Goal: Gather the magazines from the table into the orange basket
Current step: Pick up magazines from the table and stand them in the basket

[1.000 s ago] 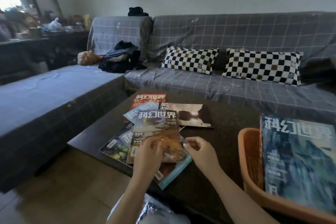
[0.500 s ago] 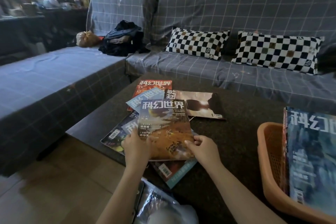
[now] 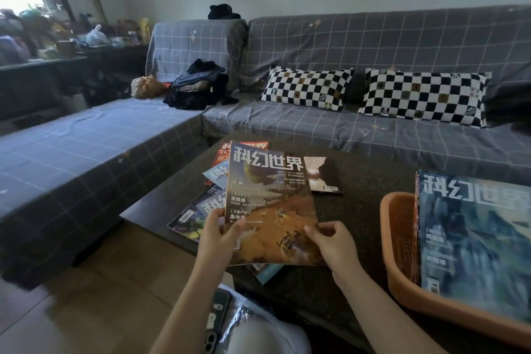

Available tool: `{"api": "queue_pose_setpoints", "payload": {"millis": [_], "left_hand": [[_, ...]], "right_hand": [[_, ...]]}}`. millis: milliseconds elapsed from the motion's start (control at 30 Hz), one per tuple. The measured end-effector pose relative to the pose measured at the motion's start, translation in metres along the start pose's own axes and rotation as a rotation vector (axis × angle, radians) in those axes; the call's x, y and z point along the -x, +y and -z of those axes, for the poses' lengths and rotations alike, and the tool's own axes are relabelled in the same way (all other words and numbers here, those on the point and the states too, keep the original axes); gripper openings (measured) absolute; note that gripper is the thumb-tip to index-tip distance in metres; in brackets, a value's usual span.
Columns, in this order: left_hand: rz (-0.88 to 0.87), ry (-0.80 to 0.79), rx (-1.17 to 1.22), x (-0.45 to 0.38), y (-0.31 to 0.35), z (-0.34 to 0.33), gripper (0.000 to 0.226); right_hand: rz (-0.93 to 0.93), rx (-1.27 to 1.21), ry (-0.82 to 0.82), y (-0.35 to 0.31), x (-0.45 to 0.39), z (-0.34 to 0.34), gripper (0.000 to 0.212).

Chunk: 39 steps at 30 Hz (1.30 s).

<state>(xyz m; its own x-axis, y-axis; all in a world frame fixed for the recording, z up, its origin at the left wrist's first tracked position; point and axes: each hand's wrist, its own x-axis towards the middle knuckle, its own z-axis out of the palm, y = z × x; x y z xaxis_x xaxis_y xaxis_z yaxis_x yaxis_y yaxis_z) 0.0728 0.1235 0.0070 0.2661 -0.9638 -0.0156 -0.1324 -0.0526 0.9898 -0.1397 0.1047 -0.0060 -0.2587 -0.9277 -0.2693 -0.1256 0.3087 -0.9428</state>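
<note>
An orange-and-blue magazine point(image 3: 270, 204) is tilted up off the pile, held at its near edge. My left hand point(image 3: 219, 234) grips its lower left corner, and my right hand point(image 3: 330, 241) pinches its lower right edge. Several other magazines point(image 3: 201, 207) lie fanned out beneath it on the dark table point(image 3: 359, 210), with a dark-covered one point(image 3: 321, 174) at the back. The orange basket point(image 3: 402, 253) stands on the table to the right. A blue magazine point(image 3: 477, 238) lies in it, overhanging its rim.
A grey checked sofa point(image 3: 316, 129) wraps around the table's far and left sides. Two chequered pillows point(image 3: 307, 87) and a heap of dark clothes point(image 3: 198, 86) lie on it. A phone point(image 3: 217, 319) and a plastic bag rest on my lap.
The top magazine has been lifted off the pile by both hands and now tilts up toward me; before, it lay flat on the other magazines.
</note>
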Motion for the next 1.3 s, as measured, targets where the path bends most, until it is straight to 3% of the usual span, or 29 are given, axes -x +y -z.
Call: {"api": "queue_pose_setpoints", "payload": {"millis": [200,400,567,667,733,1000,1100,1200,1300], "left_hand": [[-0.129,-0.059,0.133,0.027,0.038,-0.010,0.016],[-0.203,-0.163,0.169,0.045,0.071,-0.053,0.025],[-0.240,-0.235,0.150,0.055,0.082,-0.113,0.016],[-0.226,-0.306,0.173,0.064,0.084,-0.153,0.018],[-0.207,-0.355,0.169,0.069,0.082,-0.178,0.018],[-0.107,-0.501,-0.006,0.089,0.066,-0.259,0.028],[-0.094,-0.471,-0.148,0.096,0.062,-0.279,0.029],[-0.119,-0.461,-0.260,0.096,0.062,-0.289,0.027],[-0.149,-0.456,-0.418,0.092,0.061,-0.290,0.027]], "right_hand": [[0.116,-0.156,0.030,-0.023,0.029,0.044,0.021],[0.225,-0.245,0.173,-0.035,0.046,0.104,0.024],[0.213,-0.240,0.276,-0.029,0.052,0.165,0.022],[0.188,-0.179,0.341,-0.022,0.057,0.201,0.040],[0.179,-0.128,0.354,-0.017,0.060,0.225,0.039],[0.113,0.098,0.508,0.018,0.056,0.295,0.031],[0.067,0.170,0.534,0.028,0.050,0.306,0.021],[0.067,0.253,0.545,0.034,0.042,0.308,0.030],[0.014,0.347,0.577,0.037,0.036,0.307,0.026]]}}
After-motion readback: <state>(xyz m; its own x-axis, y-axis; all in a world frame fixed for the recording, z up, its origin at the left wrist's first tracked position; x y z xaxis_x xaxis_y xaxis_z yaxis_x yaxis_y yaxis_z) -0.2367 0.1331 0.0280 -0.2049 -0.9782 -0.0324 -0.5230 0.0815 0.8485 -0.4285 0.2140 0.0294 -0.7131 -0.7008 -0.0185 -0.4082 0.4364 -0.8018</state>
